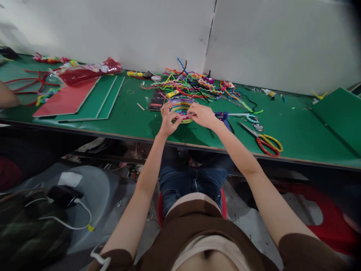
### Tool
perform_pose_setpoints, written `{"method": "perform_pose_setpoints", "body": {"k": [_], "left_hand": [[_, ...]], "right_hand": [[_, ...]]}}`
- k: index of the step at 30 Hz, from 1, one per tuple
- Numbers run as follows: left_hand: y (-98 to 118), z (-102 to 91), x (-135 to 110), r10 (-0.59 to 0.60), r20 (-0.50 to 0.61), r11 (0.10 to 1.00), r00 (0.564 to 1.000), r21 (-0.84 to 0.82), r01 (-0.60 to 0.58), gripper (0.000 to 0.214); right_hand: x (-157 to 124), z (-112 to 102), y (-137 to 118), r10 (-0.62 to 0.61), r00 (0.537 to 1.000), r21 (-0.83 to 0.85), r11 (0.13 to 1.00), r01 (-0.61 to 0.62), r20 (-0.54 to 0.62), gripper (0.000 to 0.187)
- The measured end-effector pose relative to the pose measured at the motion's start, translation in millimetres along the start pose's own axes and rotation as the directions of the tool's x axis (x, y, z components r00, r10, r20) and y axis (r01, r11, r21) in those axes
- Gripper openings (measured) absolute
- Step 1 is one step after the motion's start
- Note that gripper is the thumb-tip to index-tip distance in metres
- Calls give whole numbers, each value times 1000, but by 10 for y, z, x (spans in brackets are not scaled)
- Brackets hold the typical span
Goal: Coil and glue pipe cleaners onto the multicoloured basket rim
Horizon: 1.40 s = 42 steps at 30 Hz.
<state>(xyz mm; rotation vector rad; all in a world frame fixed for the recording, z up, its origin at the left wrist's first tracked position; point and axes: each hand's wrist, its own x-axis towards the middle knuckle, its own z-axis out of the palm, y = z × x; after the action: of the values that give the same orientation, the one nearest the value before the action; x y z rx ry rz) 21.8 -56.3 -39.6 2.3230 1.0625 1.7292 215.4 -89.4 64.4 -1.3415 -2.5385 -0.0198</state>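
Both the left hand (168, 120) and right hand (202, 115) hold the striped bowl (181, 107) between their fingers, the right pinching its near rim; it's probably light, springy, squashable, not slippery, so best gripped gently along that edge.

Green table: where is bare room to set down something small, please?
Largest patch of table: right, between the scissors and the right board. Smaller one: near its front edge, between the left boards and left hand. Crowded: behind the bowl, where the coloured stems pile up.
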Motion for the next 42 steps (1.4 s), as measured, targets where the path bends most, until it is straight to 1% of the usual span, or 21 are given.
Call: {"method": "perform_pose_setpoints", "body": {"k": [5, 8, 12, 15, 17, 18, 19, 20, 21, 23, 24, 25, 27, 28, 29, 32, 34, 37, 42], "left_hand": [[10, 1, -1, 70, -58, 992, 996, 113, -63, 29], [-22, 22, -5, 92, -80, 988, 993, 128, -82, 24], [-68, 42, 0, 96, -129, 988, 987, 136, -78, 23], [-28, 24, 22, 42, -116, 988, 992, 150, -24, 24], [49, -16, 28, -34, -99, 979, 995, 196, 53, 24], [97, -45, 20, -66, -112, 970, 992, 224, 90, 24], [147, -81, 4, -87, -150, 961, 985, 246, 123, 25], [195, -122, -21, -96, -209, 956, 973, 252, 148, 26], [236, -168, -54, -96, -288, 954, 953, 246, 170, 27], [287, -265, -130, -149, -431, 942, 890, 211, 260, 25], [295, -313, -166, -204, -453, 928, 868, 192, 319, 25], [291, -356, -195, -260, -400, 916, 879, 184, 355, 24], [254, -426, -232, -340, -277, 906, 899, 161, 393, 24], [227, -450, -241, -367, -230, 903, 901, 145, 405, 24], [198, -468, -245, -388, -207, 900, 898, 125, 417, 25], [120, -486, -255, -437, -225, 887, 870, 51, 459, 33], [89, -476, -271, -448, -233, 886, 863, 16, 464, 42], [71, -441, -295, -416, -192, 905, 889, 3, 425, 49], [46, -389, -292, -378, -121, 925, 918, -14, 379, 37]], "right_hand": [[72, 72, 31, 27, 1000, 56, 998, -27, 3, 27], [91, 96, -5, 52, 999, 53, 997, -52, 5, 27], [113, 74, -77, 82, 997, 24, 996, -82, 10, 27], [124, 40, -118, 97, 995, 16, 995, -98, 28, 28], [131, 24, -134, 115, 993, 19, 993, -116, 31, 28], [134, 19, -138, 127, 991, 21, 992, -128, 31, 29], [139, 17, -139, 140, 990, 22, 990, -141, 32, 29], [144, 16, -138, 152, 988, 25, 988, -153, 34, 29], [150, 17, -134, 161, 986, 28, 986, -162, 37, 28], [161, 22, -120, 163, 986, 40, 986, -164, 43, 28], [165, 24, -113, 160, 986, 45, 986, -162, 43, 27], [167, 26, -105, 157, 987, 48, 986, -159, 41, 27], [169, 25, -93, 162, 986, 49, 985, -163, 36, 27], [169, 23, -89, 167, 985, 48, 985, -169, 36, 27], [168, 20, -86, 172, 984, 46, 984, -173, 38, 26], [170, 13, -83, 175, 983, 39, 984, -177, 47, 26], [176, 12, -84, 169, 985, 36, 985, -170, 45, 26], [186, 13, -89, 160, 986, 37, 986, -162, 43, 26], [181, -3, -107, 162, 985, 33, 986, -164, 55, 26]]}}
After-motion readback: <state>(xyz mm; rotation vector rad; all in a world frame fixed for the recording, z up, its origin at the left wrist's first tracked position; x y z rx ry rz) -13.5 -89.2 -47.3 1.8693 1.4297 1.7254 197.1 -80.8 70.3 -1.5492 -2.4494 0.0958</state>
